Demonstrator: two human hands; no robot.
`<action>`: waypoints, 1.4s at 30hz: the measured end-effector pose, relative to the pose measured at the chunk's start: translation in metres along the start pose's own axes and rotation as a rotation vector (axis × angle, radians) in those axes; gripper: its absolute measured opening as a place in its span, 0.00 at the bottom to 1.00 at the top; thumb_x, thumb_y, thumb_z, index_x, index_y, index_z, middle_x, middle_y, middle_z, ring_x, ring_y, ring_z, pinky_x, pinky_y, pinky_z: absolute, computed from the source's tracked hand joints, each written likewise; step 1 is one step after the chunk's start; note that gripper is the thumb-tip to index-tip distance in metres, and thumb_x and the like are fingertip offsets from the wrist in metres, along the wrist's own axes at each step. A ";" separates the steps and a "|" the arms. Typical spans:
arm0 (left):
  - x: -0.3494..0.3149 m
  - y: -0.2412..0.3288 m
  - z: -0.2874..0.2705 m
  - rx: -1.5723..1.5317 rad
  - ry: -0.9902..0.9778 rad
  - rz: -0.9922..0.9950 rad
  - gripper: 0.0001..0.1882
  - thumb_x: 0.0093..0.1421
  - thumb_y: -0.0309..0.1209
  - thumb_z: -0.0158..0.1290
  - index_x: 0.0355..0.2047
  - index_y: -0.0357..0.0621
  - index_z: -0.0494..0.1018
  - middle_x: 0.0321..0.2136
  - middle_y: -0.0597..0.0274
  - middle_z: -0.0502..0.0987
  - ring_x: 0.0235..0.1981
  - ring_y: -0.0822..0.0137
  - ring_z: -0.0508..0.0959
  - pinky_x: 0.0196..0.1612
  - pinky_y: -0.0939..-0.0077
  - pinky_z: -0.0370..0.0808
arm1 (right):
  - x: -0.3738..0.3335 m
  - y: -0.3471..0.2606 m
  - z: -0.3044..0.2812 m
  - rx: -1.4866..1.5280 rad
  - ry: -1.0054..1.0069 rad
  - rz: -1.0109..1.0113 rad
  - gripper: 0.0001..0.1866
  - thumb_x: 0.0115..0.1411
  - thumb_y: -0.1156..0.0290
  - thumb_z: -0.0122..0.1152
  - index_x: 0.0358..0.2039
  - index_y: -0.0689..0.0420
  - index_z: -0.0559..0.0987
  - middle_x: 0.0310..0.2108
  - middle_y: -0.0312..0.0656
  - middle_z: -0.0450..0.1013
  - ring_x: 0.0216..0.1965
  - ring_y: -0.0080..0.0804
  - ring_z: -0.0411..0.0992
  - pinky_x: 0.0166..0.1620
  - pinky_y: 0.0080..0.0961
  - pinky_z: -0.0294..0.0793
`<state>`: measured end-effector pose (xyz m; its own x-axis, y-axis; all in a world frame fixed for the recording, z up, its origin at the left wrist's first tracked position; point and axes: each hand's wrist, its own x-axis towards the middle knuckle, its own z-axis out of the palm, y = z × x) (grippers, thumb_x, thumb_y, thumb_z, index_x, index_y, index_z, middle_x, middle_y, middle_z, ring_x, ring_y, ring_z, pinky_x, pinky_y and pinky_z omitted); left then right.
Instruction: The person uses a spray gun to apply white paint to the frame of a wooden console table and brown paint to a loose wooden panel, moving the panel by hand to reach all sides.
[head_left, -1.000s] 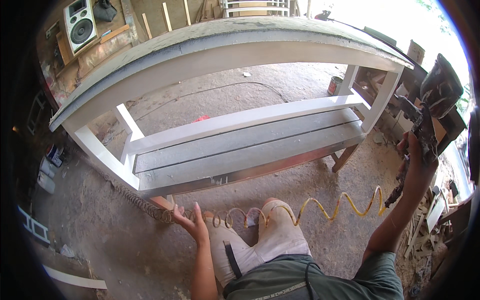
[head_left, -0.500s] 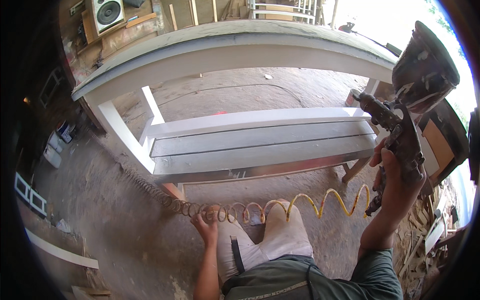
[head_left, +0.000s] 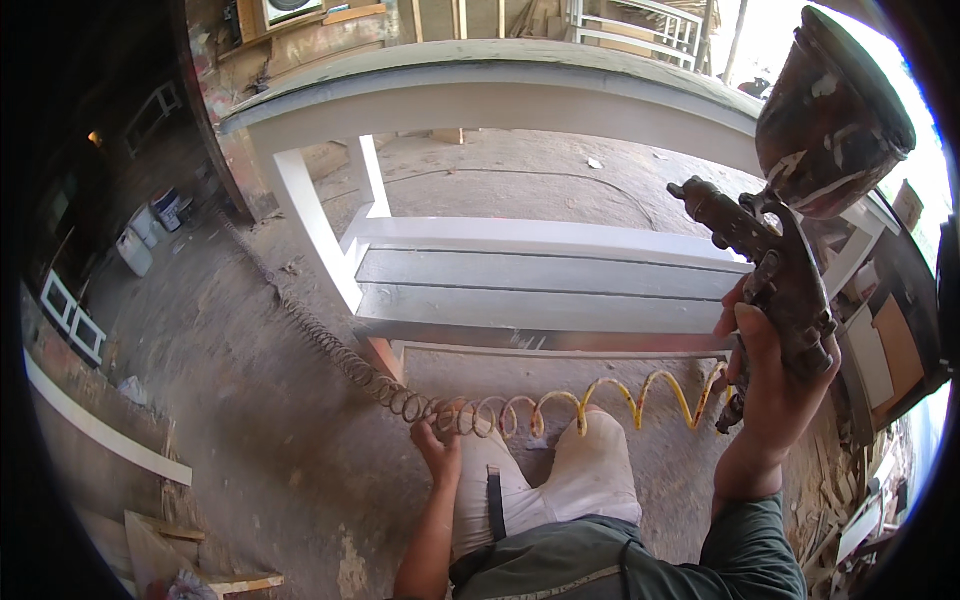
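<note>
My right hand (head_left: 765,385) is closed round the grip of a dark, paint-stained spray gun (head_left: 800,305), raised at the right. The gun's cup (head_left: 835,125) sits on top, and its nozzle points left toward the bench. From the foot of the grip a coiled air hose (head_left: 585,405), yellow at this end and dull farther off, runs left across my knees. My left hand (head_left: 440,450) holds the hose's coils beside my left knee; its fingertips are partly hidden. In front stands a long wooden bench (head_left: 500,105) with white legs and a grey slatted lower shelf (head_left: 540,270).
Wood scraps (head_left: 815,500) lie on the floor at the right, near a dark-framed panel (head_left: 880,350). Buckets (head_left: 140,240) and a white frame (head_left: 72,315) stand at the left. Farther back are a white slatted frame (head_left: 640,40) and a speaker (head_left: 290,8).
The view has swung left, so the bench sits farther right in it. The spray gun appears slightly farther left and its nozzle nearer the shelf. Both hands keep their holds.
</note>
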<state>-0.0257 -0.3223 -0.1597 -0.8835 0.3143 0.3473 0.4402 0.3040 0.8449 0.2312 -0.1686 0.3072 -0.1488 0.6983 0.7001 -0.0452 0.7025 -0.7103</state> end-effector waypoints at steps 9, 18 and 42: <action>-0.002 -0.010 -0.003 -0.012 0.046 0.049 0.27 0.56 0.31 0.66 0.53 0.36 0.68 0.52 0.42 0.69 0.58 0.42 0.67 0.63 0.46 0.62 | 0.001 -0.013 0.043 0.094 -0.198 0.009 0.27 0.61 0.82 0.69 0.60 0.71 0.74 0.37 0.43 0.80 0.33 0.25 0.77 0.36 0.20 0.76; -0.004 -0.016 -0.006 -0.003 0.068 0.071 0.31 0.53 0.26 0.65 0.56 0.36 0.66 0.53 0.41 0.68 0.59 0.41 0.66 0.64 0.47 0.61 | 0.002 -0.018 0.097 0.077 -0.276 -0.063 0.12 0.62 0.78 0.67 0.46 0.67 0.81 0.28 0.39 0.80 0.20 0.14 0.69 0.20 0.12 0.62; -0.010 -0.009 -0.023 -0.009 0.162 0.051 0.33 0.56 0.29 0.66 0.60 0.36 0.65 0.53 0.40 0.69 0.57 0.40 0.66 0.63 0.46 0.62 | 0.003 -0.037 0.238 0.415 -0.575 -0.183 0.26 0.61 0.76 0.71 0.60 0.64 0.76 0.38 0.50 0.82 0.37 0.26 0.79 0.43 0.27 0.77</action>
<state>-0.0246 -0.3482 -0.1612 -0.8745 0.1795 0.4507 0.4847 0.2834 0.8275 -0.0024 -0.2248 0.3180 -0.5928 0.3118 0.7425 -0.4727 0.6118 -0.6343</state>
